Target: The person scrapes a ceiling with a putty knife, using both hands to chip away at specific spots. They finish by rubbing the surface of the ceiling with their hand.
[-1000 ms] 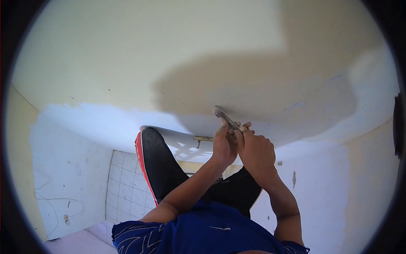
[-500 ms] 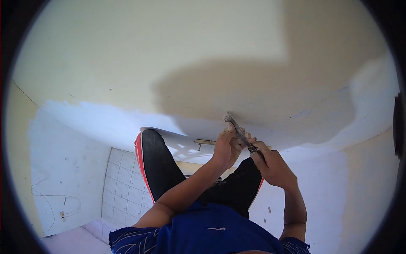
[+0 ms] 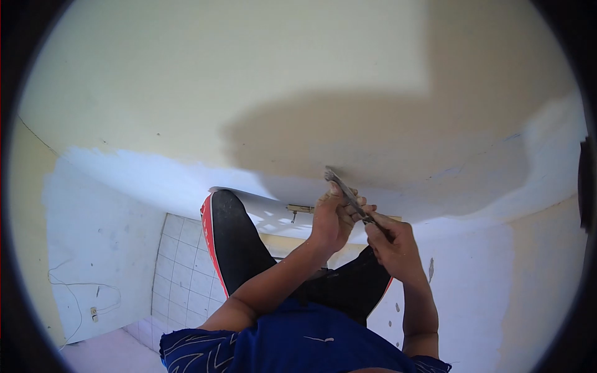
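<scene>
A grey, slim tool [image 3: 348, 196] that looks like a putty knife slants across the middle of the view, close to the wall [image 3: 280, 62]. My right hand [image 3: 395, 248] is closed round its dark lower end. The fingers of my left hand [image 3: 334, 221] are bent against the tool's upper part, with the thumb near the grey, smeared tip. The exact shape of the blade is hard to make out. Both hands are above my knees, in front of the blue shirt [image 3: 311, 342].
The wall is cream above and whitish below, with my shadow on it. A metal latch [image 3: 300, 209] is between my knees [image 3: 233, 230]. White tiles [image 3: 180, 261] and a socket [image 3: 94, 314] with a loose wire are at left. A dark object [image 3: 584, 186] is at the right edge.
The tool's tip has shifted slightly left, and both hands have moved a little with it. My right hand and forearm have come closer in toward the left.
</scene>
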